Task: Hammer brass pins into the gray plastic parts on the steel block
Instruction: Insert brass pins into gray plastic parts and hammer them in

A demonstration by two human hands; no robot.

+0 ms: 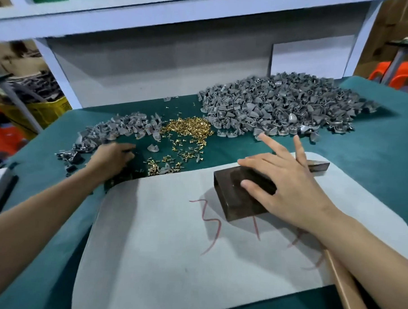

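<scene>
On the steel block rests the right hand, fingers spread.

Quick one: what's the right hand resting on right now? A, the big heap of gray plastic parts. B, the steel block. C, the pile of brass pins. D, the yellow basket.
B: the right hand lies flat with fingers spread on top of the steel block, away from the pins and the gray parts.
</scene>
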